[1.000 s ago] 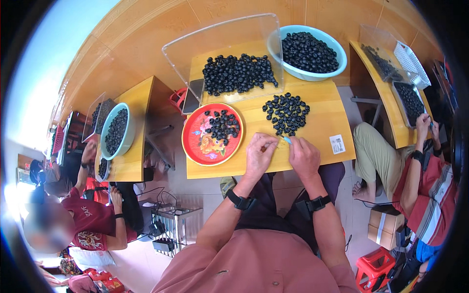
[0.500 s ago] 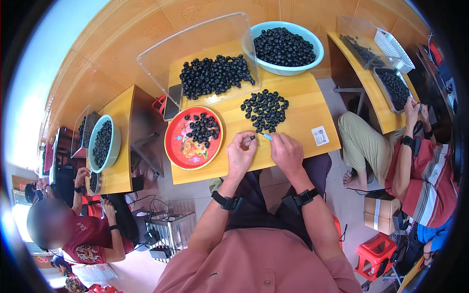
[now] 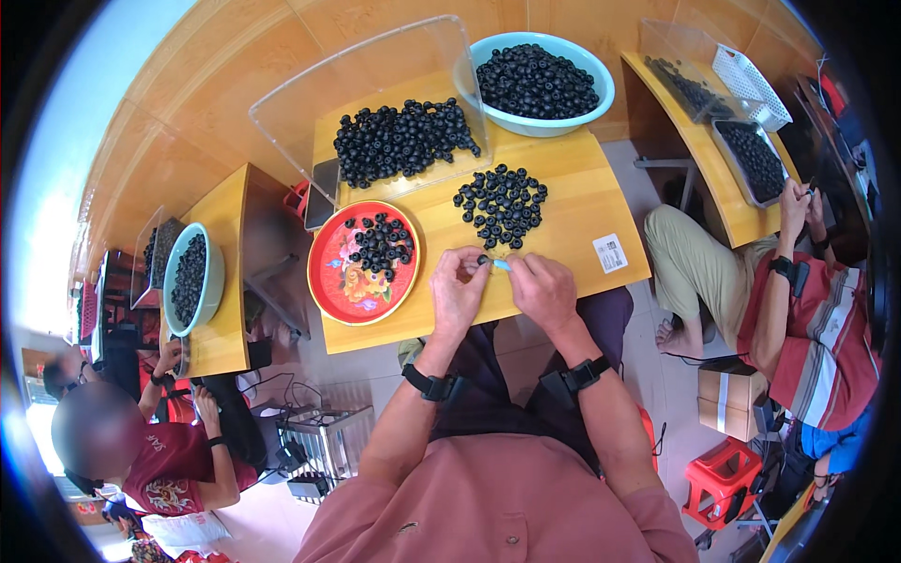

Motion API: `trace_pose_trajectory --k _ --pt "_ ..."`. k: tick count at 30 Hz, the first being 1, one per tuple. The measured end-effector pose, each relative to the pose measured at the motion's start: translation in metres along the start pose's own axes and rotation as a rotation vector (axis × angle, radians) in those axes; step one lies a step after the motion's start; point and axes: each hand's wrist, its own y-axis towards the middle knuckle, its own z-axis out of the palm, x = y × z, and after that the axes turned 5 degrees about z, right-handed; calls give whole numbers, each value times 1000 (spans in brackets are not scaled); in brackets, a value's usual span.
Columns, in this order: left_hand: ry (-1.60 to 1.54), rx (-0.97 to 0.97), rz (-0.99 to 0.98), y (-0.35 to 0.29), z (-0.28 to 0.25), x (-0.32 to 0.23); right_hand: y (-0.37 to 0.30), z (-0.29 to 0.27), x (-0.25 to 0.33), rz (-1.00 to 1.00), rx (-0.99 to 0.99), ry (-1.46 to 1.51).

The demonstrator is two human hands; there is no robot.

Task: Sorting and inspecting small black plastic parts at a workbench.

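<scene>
At the frame's centre, below a loose pile [image 3: 500, 202] on the worktop [image 3: 584, 192], pinching a dark bead [image 3: 483, 260] in left fingers [image 3: 477, 278]; gripping, seemingly, a slim blue tool [image 3: 501, 265] in right fingers [image 3: 526, 271]; ideally steadying bead, guiding tool lightly.

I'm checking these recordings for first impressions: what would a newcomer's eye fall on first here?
Probably the round red flowered tray at the left of the yellow table, with dark beads in it. Next, perhaps, the pale blue basin at the far right corner, heaped with more. Near the close edge, the left hand pinches one bead and the right hand a light-blue tool.
</scene>
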Motion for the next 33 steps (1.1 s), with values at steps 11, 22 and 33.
trace_pose_trajectory --k 11,22,33 --pt "61 23 26 0 -1 -2 0 1 1 -35 21 -16" --pt "-210 -37 -69 -3 2 10 4 3 1 47 56 -24" --pt "230 -246 174 11 -72 -15 2 -2 2 105 -43 -42"
